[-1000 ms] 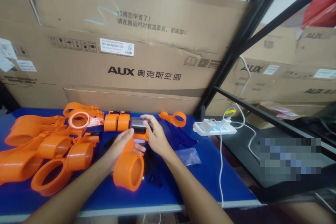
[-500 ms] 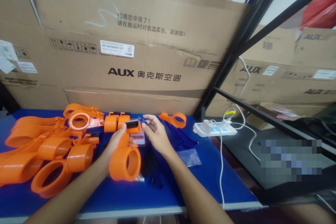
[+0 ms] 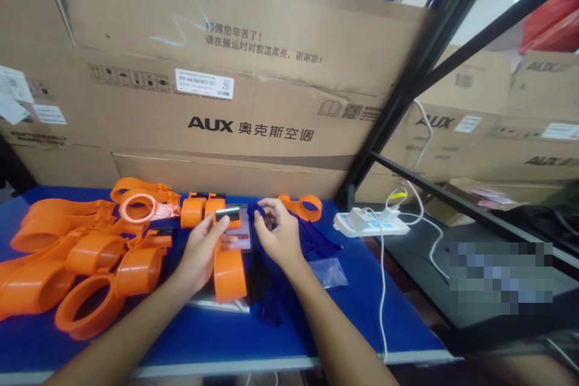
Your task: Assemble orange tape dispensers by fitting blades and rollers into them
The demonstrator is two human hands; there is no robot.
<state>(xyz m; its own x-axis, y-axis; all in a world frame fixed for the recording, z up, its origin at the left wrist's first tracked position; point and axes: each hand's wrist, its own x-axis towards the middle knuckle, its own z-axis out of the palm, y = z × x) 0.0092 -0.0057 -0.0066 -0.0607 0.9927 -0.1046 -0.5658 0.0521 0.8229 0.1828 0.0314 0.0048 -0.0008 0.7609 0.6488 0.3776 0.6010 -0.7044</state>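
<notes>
My left hand point(image 3: 201, 253) is closed round an orange tape dispenser point(image 3: 230, 277), its ring hanging down and a black strip at its upper end. Beside it, my right hand point(image 3: 279, 235) pinches a small crumpled dark blue piece point(image 3: 256, 212) between thumb and fingers. The two hands are a little apart. Behind the dispenser lies a phone point(image 3: 244, 235) with a lit screen, partly covered. Black pieces point(image 3: 259, 280) lie on the table just below my right hand.
Several more orange tape dispensers point(image 3: 97, 253) crowd the left of the blue table point(image 3: 190, 344); another dispenser point(image 3: 310, 207) lies behind my right hand. Blue sheets point(image 3: 319, 240) and a clear bag point(image 3: 329, 272) lie at right. A power strip point(image 3: 371, 221) trails a white cable. Cardboard point(image 3: 253, 90) walls the back.
My left hand has turned the dispenser, so its ring now faces more sideways and sits farther right. My right hand has drawn slightly away with the blue piece, which is now bunched up.
</notes>
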